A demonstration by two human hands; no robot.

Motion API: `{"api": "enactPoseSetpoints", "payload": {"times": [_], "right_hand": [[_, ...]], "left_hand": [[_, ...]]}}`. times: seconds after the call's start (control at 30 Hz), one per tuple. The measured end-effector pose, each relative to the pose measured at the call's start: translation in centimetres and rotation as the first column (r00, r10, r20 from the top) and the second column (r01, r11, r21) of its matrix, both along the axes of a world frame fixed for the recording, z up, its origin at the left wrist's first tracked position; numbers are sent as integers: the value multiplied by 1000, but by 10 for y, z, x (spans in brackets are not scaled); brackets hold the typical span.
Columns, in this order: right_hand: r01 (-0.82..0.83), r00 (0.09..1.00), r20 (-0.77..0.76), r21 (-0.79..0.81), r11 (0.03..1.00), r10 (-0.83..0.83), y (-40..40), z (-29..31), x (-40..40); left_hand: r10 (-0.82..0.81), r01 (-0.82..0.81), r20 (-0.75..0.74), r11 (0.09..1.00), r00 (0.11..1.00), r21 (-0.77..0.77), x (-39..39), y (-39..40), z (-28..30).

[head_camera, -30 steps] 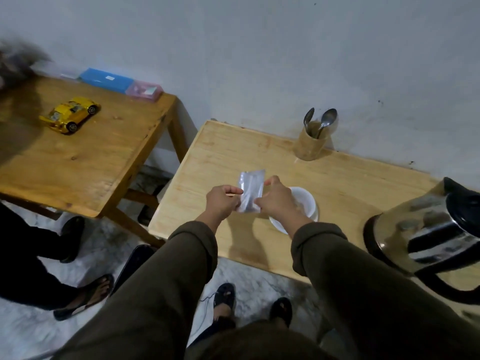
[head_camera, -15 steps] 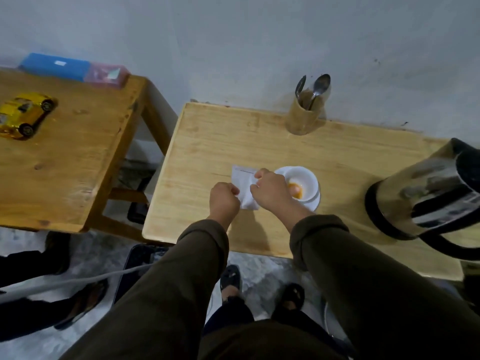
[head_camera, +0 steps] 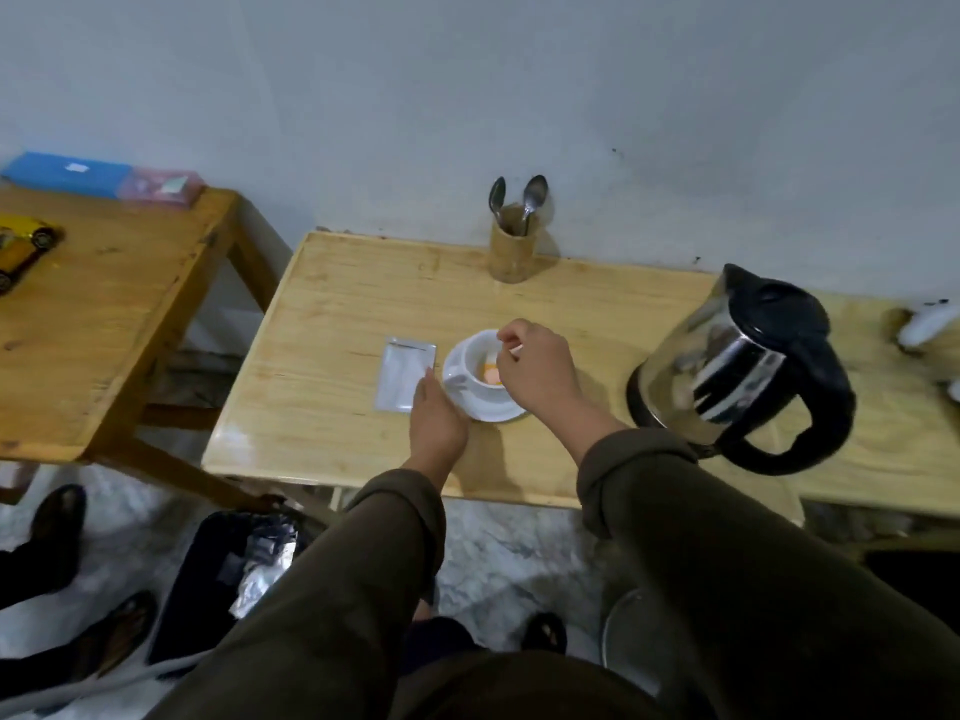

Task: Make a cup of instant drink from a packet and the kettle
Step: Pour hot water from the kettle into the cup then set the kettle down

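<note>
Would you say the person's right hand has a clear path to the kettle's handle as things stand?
Probably yes. The right hand is over the cup, pinching something small, and the kettle stands to its right, its handle facing the person, with bare table between.

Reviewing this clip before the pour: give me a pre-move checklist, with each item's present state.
1. Powder in the cup: ok, orange heap inside.
2. Cup seated on its saucer: ok.
3. Packet out of the way: ok, flat on the table, left of the cup.
4. Kettle within reach, lid shut: ok.
5. Water in kettle: cannot tell.
6. Hands free: left hand ok; right hand pinches something small over the cup, not ok.
</note>
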State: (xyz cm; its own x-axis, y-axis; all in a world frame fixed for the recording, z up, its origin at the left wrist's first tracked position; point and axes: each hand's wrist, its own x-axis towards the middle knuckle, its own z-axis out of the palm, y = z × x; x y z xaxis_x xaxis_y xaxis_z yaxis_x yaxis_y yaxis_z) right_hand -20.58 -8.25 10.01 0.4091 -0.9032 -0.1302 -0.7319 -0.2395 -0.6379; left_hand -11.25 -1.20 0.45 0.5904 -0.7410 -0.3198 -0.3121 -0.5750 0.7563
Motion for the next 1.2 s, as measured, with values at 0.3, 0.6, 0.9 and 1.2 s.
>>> {"api": "enactPoseSetpoints", "payload": {"times": [0.3, 0.6, 0.9, 1.2], "right_hand": [[168, 979, -38, -410, 896, -201, -7, 14, -120], [353, 874, -85, -566, 745, -478, -16, 27, -209], [661, 741, 159, -7, 750, -652, -22, 29, -240], [648, 751, 183, -23, 761, -634, -34, 36, -235]], "left_hand": [[27, -29, 54, 999, 998, 21, -58, -5, -20], [1, -11, 89, 994, 996, 113, -61, -10, -29], [20, -40, 125, 987, 992, 158, -63, -16, -24], [-117, 20, 333, 959, 936, 282, -56, -13, 3]]}}
